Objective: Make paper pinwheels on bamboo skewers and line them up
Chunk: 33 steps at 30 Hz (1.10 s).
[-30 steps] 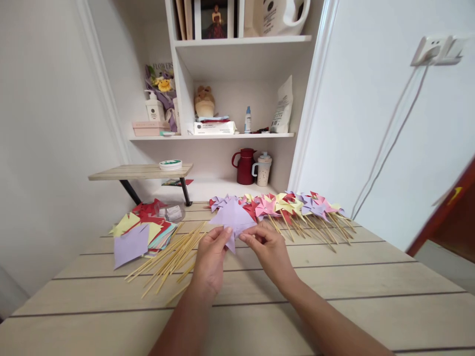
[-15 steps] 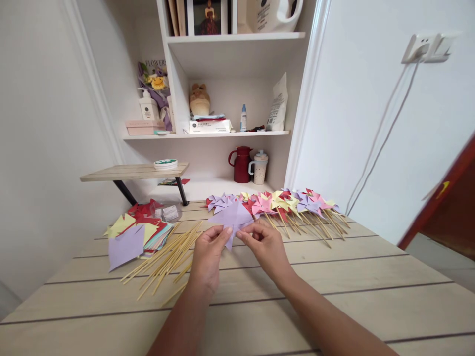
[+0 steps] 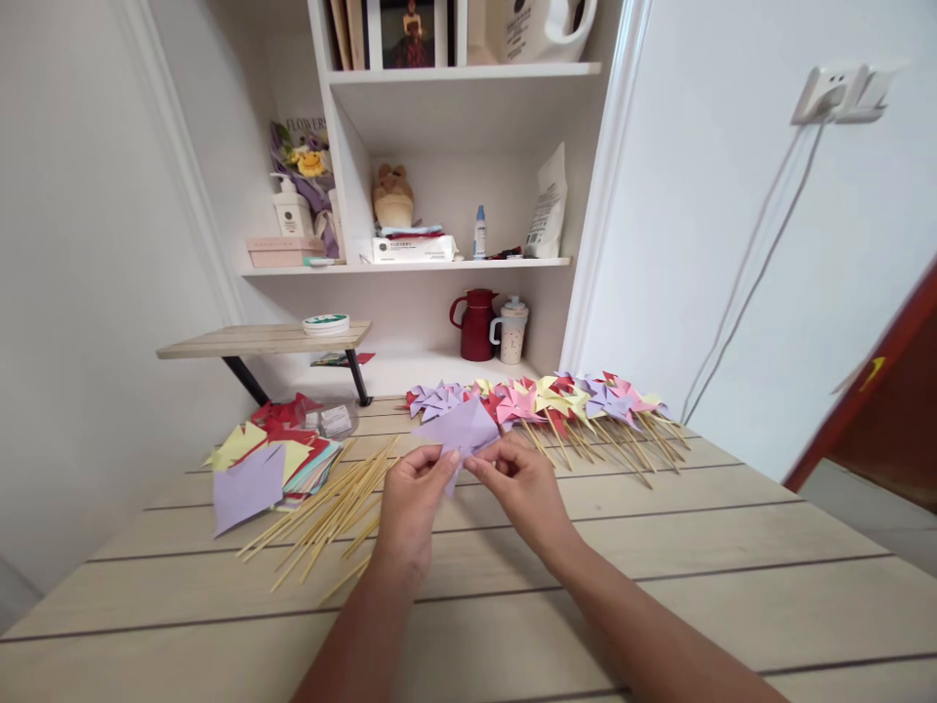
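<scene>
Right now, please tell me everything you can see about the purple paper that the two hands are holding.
The purple paper is a thin lilac sheet, partly folded into pointed flaps. It is held above the wooden table, tilted, with one point hanging down. The left hand and right hand pinch its lower edge from either side.

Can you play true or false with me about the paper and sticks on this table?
1. Both hands hold a purple paper piece. True.
2. The wooden sticks lie to the right of the right hand. False: they lie left of the left hand.
3. Finished pinwheels lie in a row behind the hands. True.
4. The red jug stands on the table. False: it stands in the shelf unit.
</scene>
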Tool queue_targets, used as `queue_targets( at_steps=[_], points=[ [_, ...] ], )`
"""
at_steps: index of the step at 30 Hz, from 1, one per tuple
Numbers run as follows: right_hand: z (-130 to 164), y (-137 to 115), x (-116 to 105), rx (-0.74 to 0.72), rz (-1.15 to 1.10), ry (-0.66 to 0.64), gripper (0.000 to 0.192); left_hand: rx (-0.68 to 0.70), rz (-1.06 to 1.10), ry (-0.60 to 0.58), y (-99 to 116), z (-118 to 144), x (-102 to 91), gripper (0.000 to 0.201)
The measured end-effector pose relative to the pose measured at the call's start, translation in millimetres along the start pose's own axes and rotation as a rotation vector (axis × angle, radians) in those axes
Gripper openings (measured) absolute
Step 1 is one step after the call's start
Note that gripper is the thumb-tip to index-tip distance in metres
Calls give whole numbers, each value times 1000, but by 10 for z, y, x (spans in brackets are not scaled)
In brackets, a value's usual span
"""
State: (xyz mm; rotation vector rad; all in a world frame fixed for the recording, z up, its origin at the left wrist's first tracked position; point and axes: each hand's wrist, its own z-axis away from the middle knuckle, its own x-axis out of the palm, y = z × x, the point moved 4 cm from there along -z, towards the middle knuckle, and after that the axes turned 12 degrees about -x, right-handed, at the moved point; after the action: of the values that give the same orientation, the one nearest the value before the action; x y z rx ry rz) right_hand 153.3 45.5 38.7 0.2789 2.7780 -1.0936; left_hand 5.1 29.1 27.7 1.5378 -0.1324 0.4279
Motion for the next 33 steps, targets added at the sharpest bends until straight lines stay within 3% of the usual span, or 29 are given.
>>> queue_targets(
  at_steps=[7, 9, 13, 15, 18, 24, 33],
  points=[
    [5, -10, 1, -27, -2, 11, 17, 118, -150, 75, 38, -14, -19, 20],
    [-6, -28, -25, -60, 23, 35, 13, 247, -276, 141, 98, 5, -40, 15],
    [-35, -127, -129, -200, 165, 129, 41, 652, -622, 301, 220, 116, -28, 10],
    [-45, -185, -172, -290, 265, 158, 53, 821, -769, 330, 227, 169, 13, 10],
    [-52, -212, -188, -357, 418, 133, 61, 970, -922, 333, 204, 211, 65, 9],
    [-29, -164, -109, -399, 558, -5, 46, 1099, -1080, 347, 204, 249, 104, 10],
    [-36, -199, -112, -459, 521, 15, 6, 1182, -1155, 315, 207, 311, 149, 13]
  ],
)
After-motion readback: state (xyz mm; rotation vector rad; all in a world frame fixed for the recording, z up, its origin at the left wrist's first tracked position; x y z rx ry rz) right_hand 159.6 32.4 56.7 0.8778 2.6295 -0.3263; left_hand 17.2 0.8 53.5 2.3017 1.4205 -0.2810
